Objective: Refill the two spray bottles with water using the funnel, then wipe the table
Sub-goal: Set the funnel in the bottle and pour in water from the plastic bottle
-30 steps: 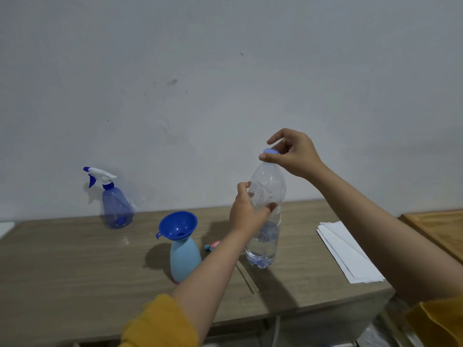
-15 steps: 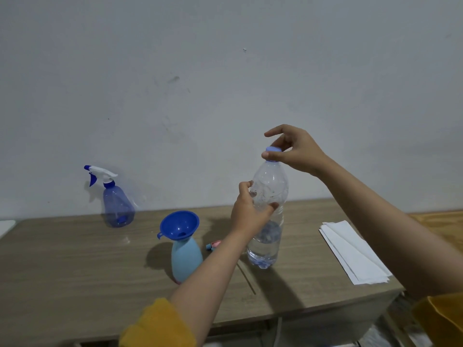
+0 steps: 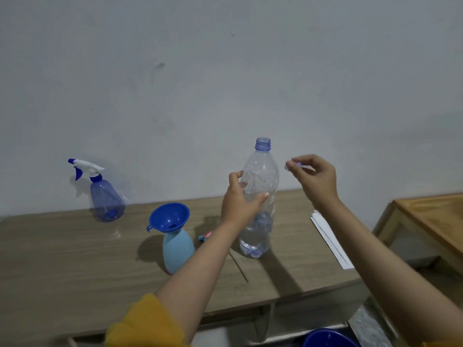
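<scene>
A clear water bottle (image 3: pixel 260 176) stands upright on the wooden table (image 3: pixel 62 266), its neck uncapped and water in its lower third. My left hand (image 3: pixel 239 201) grips its middle. To the right of the neck, my right hand (image 3: pixel 317 177) pinches the bottle's blue cap (image 3: pixel 292 166). A light blue spray bottle (image 3: pixel 178 250) without its head stands left of the water bottle, with a blue funnel (image 3: pixel 169 217) seated in its mouth. A dark blue spray bottle (image 3: pixel 106 200) with a white trigger head stands at the back left.
A pink and blue spray head (image 3: pixel 205 236) lies on the table behind my left arm. Folded white cloths (image 3: pixel 330 240) lie at the table's right end. A second wooden table (image 3: pixel 433 216) stands to the right. A blue bucket rim (image 3: pixel 328 338) shows below.
My right hand has lifted the cap off the water bottle and moved right and down from the neck. The left hand keeps its hold on the bottle.
</scene>
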Demonstrator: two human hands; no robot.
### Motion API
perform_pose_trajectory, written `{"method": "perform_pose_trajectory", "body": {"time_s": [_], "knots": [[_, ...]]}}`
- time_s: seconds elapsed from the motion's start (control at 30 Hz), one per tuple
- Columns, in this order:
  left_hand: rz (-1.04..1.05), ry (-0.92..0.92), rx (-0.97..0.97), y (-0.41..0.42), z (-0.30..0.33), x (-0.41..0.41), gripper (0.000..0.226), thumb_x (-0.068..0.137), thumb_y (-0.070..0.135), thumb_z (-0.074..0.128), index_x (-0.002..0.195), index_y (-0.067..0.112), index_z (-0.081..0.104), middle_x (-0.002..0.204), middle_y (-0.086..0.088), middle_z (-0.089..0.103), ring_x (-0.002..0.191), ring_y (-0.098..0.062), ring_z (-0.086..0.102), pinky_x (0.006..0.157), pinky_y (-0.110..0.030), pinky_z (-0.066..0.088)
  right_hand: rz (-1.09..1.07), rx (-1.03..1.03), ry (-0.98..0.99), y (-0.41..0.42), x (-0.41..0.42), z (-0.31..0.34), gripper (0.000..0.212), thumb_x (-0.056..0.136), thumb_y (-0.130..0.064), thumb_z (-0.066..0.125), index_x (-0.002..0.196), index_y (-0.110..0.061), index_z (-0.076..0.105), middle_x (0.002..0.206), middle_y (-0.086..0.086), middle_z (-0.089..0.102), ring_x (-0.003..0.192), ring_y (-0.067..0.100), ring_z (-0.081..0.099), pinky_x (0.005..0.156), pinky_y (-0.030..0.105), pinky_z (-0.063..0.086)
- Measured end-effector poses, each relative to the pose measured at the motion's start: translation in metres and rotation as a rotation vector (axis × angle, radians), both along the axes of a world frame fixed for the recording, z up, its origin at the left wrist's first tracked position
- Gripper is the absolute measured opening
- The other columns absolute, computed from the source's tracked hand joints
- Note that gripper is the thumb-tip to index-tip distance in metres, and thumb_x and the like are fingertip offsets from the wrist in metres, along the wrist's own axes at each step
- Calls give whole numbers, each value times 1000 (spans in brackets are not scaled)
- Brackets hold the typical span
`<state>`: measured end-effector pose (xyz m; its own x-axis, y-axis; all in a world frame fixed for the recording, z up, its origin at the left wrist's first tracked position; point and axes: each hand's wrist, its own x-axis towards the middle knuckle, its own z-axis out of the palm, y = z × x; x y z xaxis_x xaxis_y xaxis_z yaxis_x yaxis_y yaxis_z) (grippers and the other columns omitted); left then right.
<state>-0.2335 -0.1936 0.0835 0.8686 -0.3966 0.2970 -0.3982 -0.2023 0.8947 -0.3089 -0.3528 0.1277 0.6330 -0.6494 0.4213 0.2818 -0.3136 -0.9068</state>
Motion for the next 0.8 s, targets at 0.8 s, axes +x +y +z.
{"method": "perform_pose_trajectory", "body": {"time_s": [0.8], "knots": [[5,114,59,13,18,-5,106,66,43,83,145,22,15,145,-11,42,132,-22,43,103,-28,36,-130,-203,30,30,-11,-120,64,84,-42,61,137,-11,44,121,5,60,115,13,57,97,21,42]]}}
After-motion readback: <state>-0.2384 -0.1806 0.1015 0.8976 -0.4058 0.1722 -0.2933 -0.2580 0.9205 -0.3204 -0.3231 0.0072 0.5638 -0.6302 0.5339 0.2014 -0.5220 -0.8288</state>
